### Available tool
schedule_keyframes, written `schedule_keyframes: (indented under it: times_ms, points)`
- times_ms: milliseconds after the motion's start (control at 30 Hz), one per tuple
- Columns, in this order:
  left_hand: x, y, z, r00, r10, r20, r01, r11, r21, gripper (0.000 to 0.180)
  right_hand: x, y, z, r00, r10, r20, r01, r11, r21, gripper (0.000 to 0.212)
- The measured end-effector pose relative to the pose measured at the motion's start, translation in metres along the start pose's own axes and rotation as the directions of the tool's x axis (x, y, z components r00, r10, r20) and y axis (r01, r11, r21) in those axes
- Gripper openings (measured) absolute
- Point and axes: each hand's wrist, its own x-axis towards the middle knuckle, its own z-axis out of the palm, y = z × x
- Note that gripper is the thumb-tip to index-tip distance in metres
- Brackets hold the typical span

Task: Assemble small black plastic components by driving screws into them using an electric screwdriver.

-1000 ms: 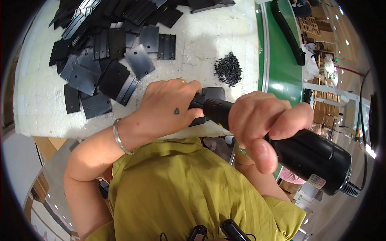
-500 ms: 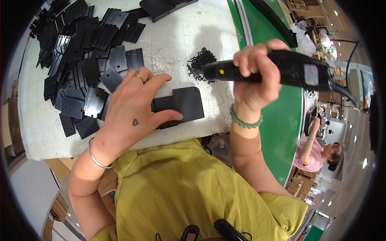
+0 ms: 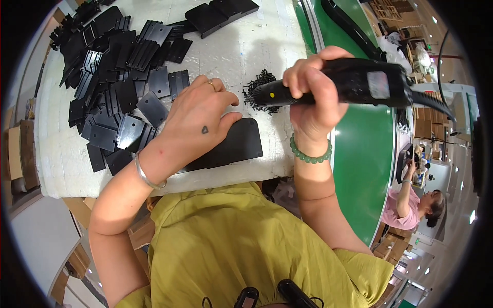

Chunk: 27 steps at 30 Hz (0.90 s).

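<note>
My right hand (image 3: 317,95) is wrapped round a black corded electric screwdriver (image 3: 359,81), held nearly level. Its front end points left, over a heap of small black screws (image 3: 260,81); the tip cannot be made out against them. A flat black plate (image 3: 239,141) with a rounded corner lies near the table's front edge. Above its left part is my left hand (image 3: 197,120), back upward, with thumb and index finger bent and a gap between them. Nothing shows in that hand, which covers part of the plate.
Many black plates and brackets (image 3: 126,95) are piled across the left of the white table (image 3: 221,59). A larger black part (image 3: 221,15) lies at the far edge. To the right runs a green surface (image 3: 359,169); a person in pink (image 3: 403,208) is beyond it.
My left hand has moved right across the plate, and its thumb and index finger have come closer together. The screwdriver has shifted slightly left with my right hand.
</note>
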Motion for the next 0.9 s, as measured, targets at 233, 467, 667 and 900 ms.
schedule_keyframes:
  times_ms: [233, 467, 667, 900]
  points:
    - [0.006, -0.002, 0.005, 1.000, -0.018, 0.017, 0.017, 0.999, 0.040, 0.018, 0.001, -0.001, -0.006, 1.000, 0.009, 0.014, -0.010, 0.999, 0.053, 0.029]
    - [0.014, -0.004, 0.013, 0.999, -0.007, -0.044, 0.007, 1.000, 0.009, 0.020, 0.000, -0.010, -0.004, 1.000, 0.006, 0.005, -0.007, 0.992, 0.125, 0.030]
    - [0.021, -0.008, 0.020, 0.989, 0.094, -0.116, -0.096, 0.995, -0.009, 0.013, 0.000, -0.026, -0.006, 0.995, -0.058, 0.081, 0.043, 0.984, 0.174, 0.033]
    - [0.023, 0.008, 0.012, 0.958, 0.132, -0.254, -0.165, 0.980, -0.111, 0.010, -0.002, -0.050, -0.012, 0.978, -0.140, 0.157, 0.101, 0.967, 0.233, 0.035]
